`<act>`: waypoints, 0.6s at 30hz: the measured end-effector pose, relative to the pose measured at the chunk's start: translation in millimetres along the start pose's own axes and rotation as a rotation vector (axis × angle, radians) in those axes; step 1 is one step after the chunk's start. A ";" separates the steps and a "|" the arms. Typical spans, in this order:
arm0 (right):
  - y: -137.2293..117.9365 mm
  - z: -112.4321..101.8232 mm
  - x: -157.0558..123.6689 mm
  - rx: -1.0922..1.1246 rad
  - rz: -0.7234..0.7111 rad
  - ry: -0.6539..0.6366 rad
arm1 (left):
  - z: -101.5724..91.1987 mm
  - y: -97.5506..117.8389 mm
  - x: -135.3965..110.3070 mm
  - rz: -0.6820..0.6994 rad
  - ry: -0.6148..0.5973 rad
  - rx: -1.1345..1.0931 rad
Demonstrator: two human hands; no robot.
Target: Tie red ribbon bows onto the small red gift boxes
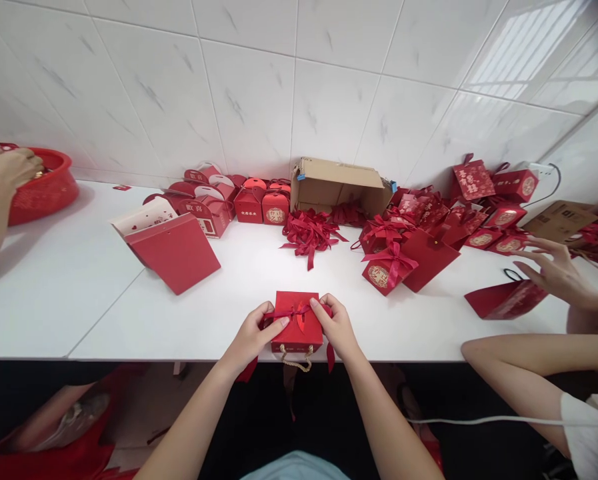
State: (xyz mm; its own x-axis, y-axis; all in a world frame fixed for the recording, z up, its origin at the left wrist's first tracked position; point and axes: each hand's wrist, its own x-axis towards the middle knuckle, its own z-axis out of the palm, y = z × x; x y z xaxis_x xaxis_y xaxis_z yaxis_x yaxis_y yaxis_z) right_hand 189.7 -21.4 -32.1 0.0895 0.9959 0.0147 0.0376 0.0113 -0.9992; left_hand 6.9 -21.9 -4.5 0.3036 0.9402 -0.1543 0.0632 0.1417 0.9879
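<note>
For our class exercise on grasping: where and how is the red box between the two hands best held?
I'd hold the box by its side walls, left hand from the left, right hand from the right: it is squarish, and the ribbon crosses its top. The rope handle hangs at the near edge, probably steadying less.

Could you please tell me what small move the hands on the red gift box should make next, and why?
Probably a gentle outward pull on the ribbon, with the left hand and right hand together: it crosses the top of the gift box, gathered near the middle, its ends hang past both hands, and no full bow seems to show there yet.
</note>
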 end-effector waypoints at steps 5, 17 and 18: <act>-1.4 0.0 -1.2 0.016 0.013 -0.022 | 4.1 0.3 -1.0 0.012 0.049 -0.014; -10.9 -24.1 -3.3 0.022 0.066 -0.108 | -9.8 -1.6 1.6 0.059 0.030 0.147; -12.3 -27.2 -4.5 0.006 0.069 -0.124 | -8.5 -1.7 0.9 0.054 0.066 0.162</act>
State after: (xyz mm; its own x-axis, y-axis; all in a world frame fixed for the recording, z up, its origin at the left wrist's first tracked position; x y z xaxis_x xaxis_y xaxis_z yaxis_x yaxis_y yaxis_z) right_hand 215.9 -28.5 -18.8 -0.0318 0.9978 -0.0581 0.0294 -0.0572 -0.9979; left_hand -1.0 -18.6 -6.1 0.2483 0.9641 -0.0945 0.2020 0.0438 0.9784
